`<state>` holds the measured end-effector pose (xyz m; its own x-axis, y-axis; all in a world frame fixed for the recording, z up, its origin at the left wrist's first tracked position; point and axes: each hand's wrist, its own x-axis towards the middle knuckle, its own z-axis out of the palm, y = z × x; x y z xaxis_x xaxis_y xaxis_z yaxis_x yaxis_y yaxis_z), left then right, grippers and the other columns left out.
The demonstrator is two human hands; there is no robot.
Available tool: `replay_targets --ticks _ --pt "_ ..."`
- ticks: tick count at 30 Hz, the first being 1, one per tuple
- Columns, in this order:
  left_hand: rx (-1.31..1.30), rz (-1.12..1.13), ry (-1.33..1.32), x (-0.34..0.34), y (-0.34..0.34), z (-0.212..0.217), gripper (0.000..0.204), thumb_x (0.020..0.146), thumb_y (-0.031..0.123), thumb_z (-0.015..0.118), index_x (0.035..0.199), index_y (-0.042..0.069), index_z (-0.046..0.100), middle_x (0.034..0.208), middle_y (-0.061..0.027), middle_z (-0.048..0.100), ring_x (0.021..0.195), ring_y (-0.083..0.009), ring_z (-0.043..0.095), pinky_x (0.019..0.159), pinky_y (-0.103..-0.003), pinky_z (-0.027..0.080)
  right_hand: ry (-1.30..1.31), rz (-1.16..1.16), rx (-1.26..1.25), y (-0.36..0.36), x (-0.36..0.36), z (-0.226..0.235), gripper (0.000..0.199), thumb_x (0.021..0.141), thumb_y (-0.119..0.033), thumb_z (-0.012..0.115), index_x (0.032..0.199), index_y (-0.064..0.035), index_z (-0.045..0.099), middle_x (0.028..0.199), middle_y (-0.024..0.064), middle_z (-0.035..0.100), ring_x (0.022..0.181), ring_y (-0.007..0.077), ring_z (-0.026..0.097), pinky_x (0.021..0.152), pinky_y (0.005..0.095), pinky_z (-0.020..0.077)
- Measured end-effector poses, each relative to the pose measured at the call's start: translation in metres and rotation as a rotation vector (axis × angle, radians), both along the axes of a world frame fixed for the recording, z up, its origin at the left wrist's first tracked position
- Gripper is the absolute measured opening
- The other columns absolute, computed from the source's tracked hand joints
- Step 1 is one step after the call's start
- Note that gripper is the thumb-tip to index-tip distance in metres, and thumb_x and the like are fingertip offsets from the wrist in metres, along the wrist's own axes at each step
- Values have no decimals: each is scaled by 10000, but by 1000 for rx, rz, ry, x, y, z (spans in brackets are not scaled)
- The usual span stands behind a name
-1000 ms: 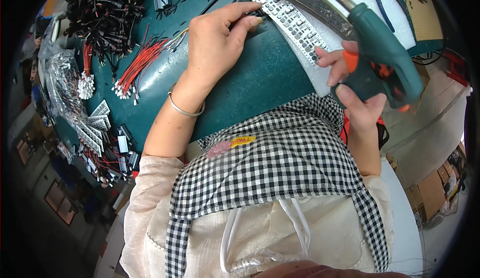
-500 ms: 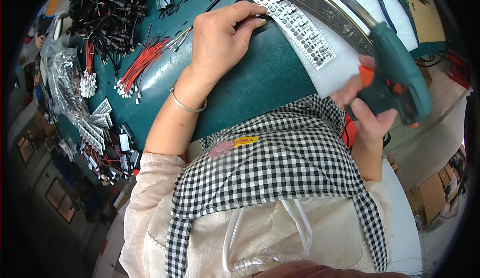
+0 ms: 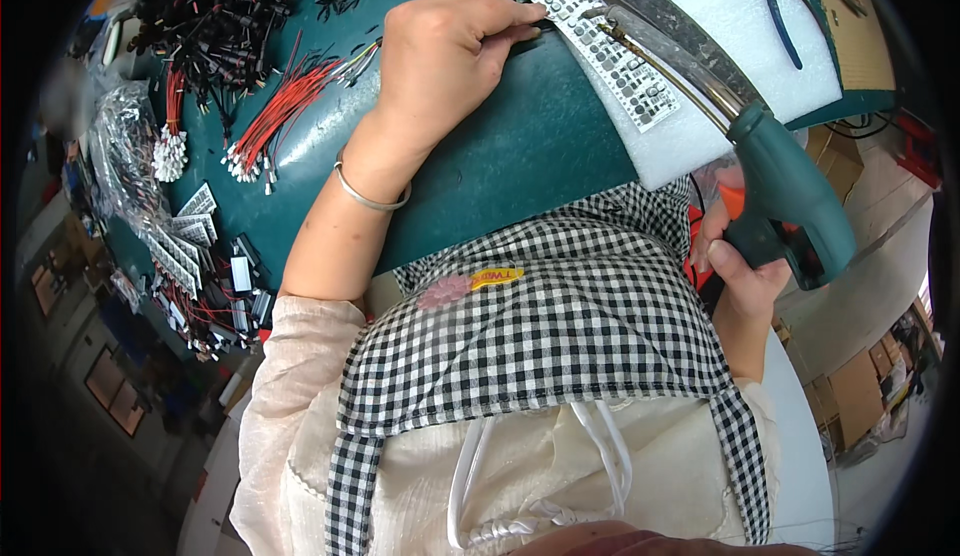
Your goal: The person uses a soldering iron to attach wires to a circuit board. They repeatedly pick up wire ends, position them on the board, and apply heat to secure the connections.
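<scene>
In my right hand (image 3: pixel 742 274) is a dark green soldering gun (image 3: pixel 795 181) with an orange trigger; the fingers wrap its handle. Its long metal nozzle reaches out over a white circuit board panel (image 3: pixel 638 94) printed with rows of small components, the tip above the panel's far part. My left hand (image 3: pixel 440 61) is closed in a pinch at the panel's left edge, on a thin black cable end (image 3: pixel 545 25), mostly covered by the fingers. Whether the soldering tip touches the board, I cannot tell. A dark metal bar (image 3: pixel 670 21) lies along the panel's right side.
White foam (image 3: pixel 790 96) lies beneath the panel on the green table (image 3: pixel 470 196). Cutters with blue handles (image 3: pixel 780 21) rest on the foam. Red wires with white connectors (image 3: pixel 285 106), a heap of black cables (image 3: pixel 215 16) and small boards (image 3: pixel 175 256) are at left.
The soldering gun has come toward me in my right hand, and its tip now shows over the panel. My left hand has shifted slightly away, still pinching at the panel's edge.
</scene>
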<state>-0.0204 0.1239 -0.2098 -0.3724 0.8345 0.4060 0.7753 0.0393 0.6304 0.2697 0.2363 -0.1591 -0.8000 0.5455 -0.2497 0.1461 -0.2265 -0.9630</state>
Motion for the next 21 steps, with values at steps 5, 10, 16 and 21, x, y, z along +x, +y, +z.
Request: replay_targets --ticks 5,10,16,21 --pt "-20 2 61 1 -1 1 182 718 -22 736 881 57 745 808 -69 717 696 -176 690 623 -250 540 43 5 17 -2 -7 -6 473 757 7 653 1200 80 504 744 82 579 581 112 530 544 232 434" --pt "3 -2 99 0 0 -1 187 691 -17 724 853 76 742 783 -57 707 683 -192 682 603 -270 538 69 47 63 -1 -5 -21 471 770 7 643 1180 105 432 786 135 559 533 142 536 491 247 474" --pt "40 2 127 1 -2 1 192 668 -2 691 821 104 737 739 -38 688 658 -208 666 579 -307 533 38 57 68 -3 -13 -14 416 777 44 632 1164 103 491 776 111 587 581 123 550 528 237 461" --pt "51 -4 152 1 -2 1 192 667 1 689 822 104 737 730 -40 683 658 -213 661 580 -315 531 5 41 100 -6 -11 -16 413 783 29 617 1154 98 450 784 119 557 545 136 544 506 240 469"
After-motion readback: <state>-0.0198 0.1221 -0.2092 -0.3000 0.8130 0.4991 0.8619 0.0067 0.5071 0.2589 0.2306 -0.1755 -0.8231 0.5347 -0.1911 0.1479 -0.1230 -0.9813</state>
